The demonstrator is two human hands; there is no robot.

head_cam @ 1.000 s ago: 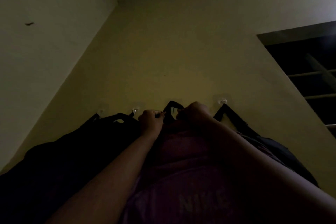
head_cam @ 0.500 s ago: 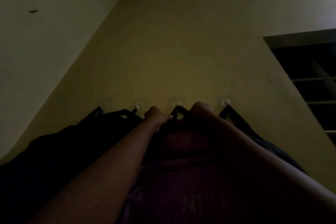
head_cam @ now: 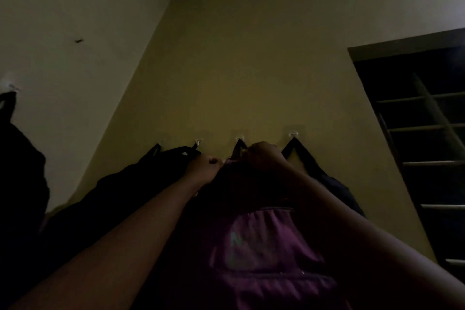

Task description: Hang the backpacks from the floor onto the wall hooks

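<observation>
A purple backpack (head_cam: 264,246) hangs in front of me, its black top loop (head_cam: 239,147) caught over the third clear wall hook (head_cam: 240,138). My left hand (head_cam: 205,167) grips the top edge of the purple backpack, left of the loop. My right hand (head_cam: 264,155) pinches the loop just below the hook. Dark backpacks (head_cam: 120,189) hang from the two hooks to the left. Another dark backpack (head_cam: 324,178) hangs by its strap from the fourth hook (head_cam: 293,134) on the right. The room is very dim.
A black bag (head_cam: 17,158) hangs from a hook (head_cam: 11,85) on the left side wall. A dark window with bars (head_cam: 427,146) fills the right. The yellow wall (head_cam: 239,70) above the hooks is bare.
The loop of the purple backpack has gone from just below the third hook onto it. Both hands have dropped slightly with the bag, and the view has pulled back, showing the left wall bag.
</observation>
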